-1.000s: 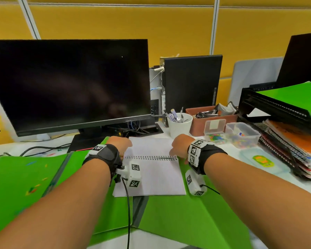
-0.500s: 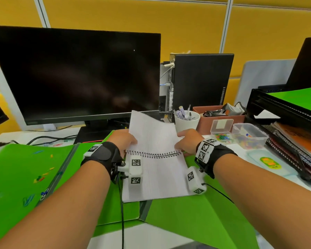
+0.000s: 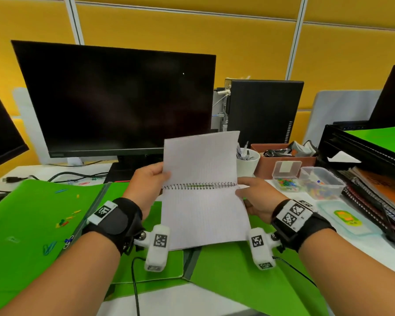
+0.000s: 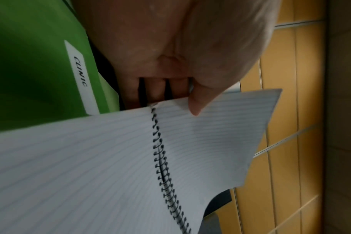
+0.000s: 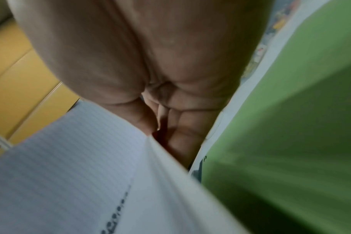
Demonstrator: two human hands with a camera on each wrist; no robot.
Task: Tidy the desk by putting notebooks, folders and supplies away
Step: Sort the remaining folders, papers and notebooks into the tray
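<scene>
Green folders (image 3: 237, 270) under notebook (image 3: 203, 215), monitor (image 3: 116, 99) behind (w/ pen cup (image 3: 248, 164) right)

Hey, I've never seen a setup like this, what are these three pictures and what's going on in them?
No machine here: a person wears three cameras, one on the head and one strapped to each wrist. The head view looks down at a desk. The left hand and right hand hold an open spiral notebook, one at each end of the spiral, with the upper page lifted. Under it lie green folders, some scattered with paper clips. The two close pictures are the wrist views: each shows that hand's palm and fingers pinching the lined paper. A monitor stands behind.
</scene>
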